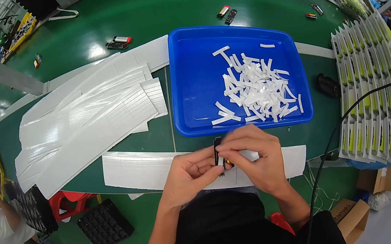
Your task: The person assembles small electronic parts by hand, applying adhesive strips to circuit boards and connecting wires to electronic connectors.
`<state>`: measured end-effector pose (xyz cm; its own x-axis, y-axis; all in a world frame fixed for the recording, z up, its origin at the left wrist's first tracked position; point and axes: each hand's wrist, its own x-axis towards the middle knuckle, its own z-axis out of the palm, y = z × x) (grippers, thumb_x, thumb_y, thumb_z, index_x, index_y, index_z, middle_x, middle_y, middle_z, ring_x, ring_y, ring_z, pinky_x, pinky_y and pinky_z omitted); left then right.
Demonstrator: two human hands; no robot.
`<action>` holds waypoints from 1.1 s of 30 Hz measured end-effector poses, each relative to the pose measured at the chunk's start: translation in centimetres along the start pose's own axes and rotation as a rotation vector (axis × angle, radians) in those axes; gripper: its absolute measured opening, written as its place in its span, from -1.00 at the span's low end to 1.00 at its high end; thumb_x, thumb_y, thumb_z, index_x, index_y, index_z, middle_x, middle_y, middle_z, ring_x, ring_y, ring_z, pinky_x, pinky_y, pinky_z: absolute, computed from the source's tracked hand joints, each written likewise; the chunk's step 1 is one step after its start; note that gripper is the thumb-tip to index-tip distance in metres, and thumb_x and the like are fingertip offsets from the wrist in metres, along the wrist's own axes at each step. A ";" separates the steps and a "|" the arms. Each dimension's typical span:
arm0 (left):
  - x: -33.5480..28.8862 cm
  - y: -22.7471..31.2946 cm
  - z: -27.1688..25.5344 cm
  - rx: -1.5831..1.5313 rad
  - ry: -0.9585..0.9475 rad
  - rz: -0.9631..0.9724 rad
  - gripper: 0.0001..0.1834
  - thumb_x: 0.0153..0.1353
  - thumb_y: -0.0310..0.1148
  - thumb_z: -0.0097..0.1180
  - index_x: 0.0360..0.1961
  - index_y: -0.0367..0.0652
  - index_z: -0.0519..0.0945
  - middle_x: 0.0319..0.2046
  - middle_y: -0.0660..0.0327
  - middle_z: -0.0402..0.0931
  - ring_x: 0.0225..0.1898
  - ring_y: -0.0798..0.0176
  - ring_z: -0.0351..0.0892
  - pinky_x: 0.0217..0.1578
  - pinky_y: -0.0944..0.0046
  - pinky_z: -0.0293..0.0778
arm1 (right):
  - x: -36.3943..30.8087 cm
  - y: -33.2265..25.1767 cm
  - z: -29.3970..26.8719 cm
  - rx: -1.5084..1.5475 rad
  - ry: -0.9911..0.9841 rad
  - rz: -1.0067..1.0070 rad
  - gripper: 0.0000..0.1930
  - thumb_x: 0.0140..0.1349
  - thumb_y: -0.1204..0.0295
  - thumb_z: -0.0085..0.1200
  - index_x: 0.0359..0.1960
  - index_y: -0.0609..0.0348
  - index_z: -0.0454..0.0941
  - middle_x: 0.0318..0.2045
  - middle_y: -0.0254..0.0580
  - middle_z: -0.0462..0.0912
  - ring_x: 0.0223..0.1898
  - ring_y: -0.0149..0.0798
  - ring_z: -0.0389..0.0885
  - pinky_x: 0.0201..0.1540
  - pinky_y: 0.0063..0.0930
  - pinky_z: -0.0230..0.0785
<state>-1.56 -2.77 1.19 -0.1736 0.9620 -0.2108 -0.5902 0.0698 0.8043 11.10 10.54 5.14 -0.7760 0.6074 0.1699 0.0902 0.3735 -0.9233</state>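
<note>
Just in front of my body, my left hand (pixel 190 175) pinches a small, narrow black part (pixel 217 145) that stands on end between its fingers. A pale patch shows low on the part, and a spot of yellow sits beside it. My right hand (pixel 262 156) is closed, with thumb and forefinger pressed against the part's right side; its fingertips partly cover the part. Under both hands lies a white ribbed sheet (pixel 133 169) along the table's near edge. Beyond them stands a blue tray (pixel 202 130) holding a heap of short white strips (pixel 259 83).
White ribbed sheets (pixel 86 119) overlap at left. Small battery-and-board units (pixel 117 43) sit on the green belt (pixel 155 4) behind. Racks of pale, green-edged panels (pixel 371 92) stand at right, with a black cable (pixel 334 132) before them. Another person (pixel 3 224) works at far left.
</note>
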 end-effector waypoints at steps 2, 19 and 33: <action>-0.1 0.1 0.1 -0.005 0.005 -0.004 -0.57 0.23 -0.70 0.07 0.16 -0.49 0.42 -0.10 0.10 0.58 -0.03 0.35 0.59 -0.11 0.48 0.48 | 0.4 -0.7 -0.1 -0.030 0.032 -0.018 -0.82 0.00 0.66 0.29 -0.31 0.21 0.74 -0.25 -0.16 0.64 -0.31 -0.32 0.60 -0.21 -0.52 0.43; 0.0 0.1 0.6 0.184 0.040 0.100 -0.73 0.24 -0.69 0.04 -0.03 -0.48 0.56 -0.25 0.15 0.59 -0.19 0.41 0.59 -0.29 0.49 0.47 | 0.6 -0.1 -0.1 0.199 0.013 0.223 -0.75 0.08 0.63 0.26 -0.17 0.29 0.62 -0.36 -0.23 0.67 -0.43 -0.48 0.58 -0.27 -0.58 0.36; -0.2 -0.5 -0.3 0.044 0.057 0.129 -0.72 0.23 -0.63 0.14 -0.02 -0.44 0.59 -0.21 0.07 0.64 -0.19 0.28 0.66 -0.16 0.36 0.57 | -0.9 0.1 0.4 -0.204 0.090 -0.223 -0.75 -0.05 0.69 0.28 -0.26 0.30 0.69 -0.27 -0.14 0.70 -0.20 -0.16 0.65 -0.13 -0.42 0.47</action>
<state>-1.44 -3.09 0.69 -0.2915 0.9471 -0.1342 -0.5252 -0.0413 0.8500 11.54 9.77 4.79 -0.7334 0.5505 0.3988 0.0538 0.6318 -0.7733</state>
